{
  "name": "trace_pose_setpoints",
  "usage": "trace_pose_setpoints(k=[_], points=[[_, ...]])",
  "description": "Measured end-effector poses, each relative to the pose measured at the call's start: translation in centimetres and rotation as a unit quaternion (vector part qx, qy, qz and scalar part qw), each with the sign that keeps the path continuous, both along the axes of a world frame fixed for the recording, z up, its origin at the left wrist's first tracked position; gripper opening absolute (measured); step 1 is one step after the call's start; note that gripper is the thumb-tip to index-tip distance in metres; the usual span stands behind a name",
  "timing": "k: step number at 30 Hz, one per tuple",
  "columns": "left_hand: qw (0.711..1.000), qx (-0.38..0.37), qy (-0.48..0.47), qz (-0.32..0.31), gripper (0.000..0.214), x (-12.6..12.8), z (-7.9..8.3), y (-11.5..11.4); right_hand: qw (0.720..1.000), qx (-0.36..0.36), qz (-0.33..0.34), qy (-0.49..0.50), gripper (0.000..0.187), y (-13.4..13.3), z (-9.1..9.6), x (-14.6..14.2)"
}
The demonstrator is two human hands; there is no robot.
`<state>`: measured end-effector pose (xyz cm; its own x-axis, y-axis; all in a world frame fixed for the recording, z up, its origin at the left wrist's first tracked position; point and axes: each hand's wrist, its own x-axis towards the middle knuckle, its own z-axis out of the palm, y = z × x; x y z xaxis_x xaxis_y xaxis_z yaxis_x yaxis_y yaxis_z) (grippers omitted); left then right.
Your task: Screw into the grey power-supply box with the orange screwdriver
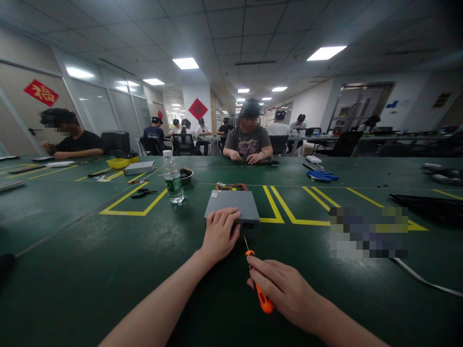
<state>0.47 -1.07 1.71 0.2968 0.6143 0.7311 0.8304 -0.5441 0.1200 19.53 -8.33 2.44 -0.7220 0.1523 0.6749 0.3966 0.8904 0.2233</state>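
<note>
A grey metal power supply box (235,205) lies on the green table (90,270), with coloured wires at its far end. My left hand (219,233) rests on the box's near left corner, fingers curled over the edge. My right hand (284,289) is closed around an orange-handled screwdriver (258,284). Its thin shaft points at the near face of the box, close to the socket.
A water bottle (172,177) stands left of the box, with a small bowl (186,174) and black pliers (142,193) nearby. Yellow tape lines mark the table. Blue gloves (321,176) lie far right. A person (249,140) sits opposite; another person (70,137) sits at far left.
</note>
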Motion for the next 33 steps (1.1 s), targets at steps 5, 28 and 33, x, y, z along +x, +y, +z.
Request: trace_pose_setpoints(k=[5, 28, 33], points=[[1.000, -0.001, 0.002, -0.001, 0.026, -0.1, 0.0, 0.0, 1.000, 0.021, -0.004, -0.020, 0.020, -0.4, 0.8, -0.3], [1.000, -0.004, 0.010, -0.002, 0.027, -0.1, 0.1, -0.1, 0.997, 0.076, 0.000, -0.024, 0.020, 0.1, 1.1, 3.7], [1.000, -0.007, 0.009, -0.002, 0.027, -0.1, 0.1, -0.1, 0.997, 0.080, 0.002, -0.020, 0.020, 0.0, 1.5, 3.4]])
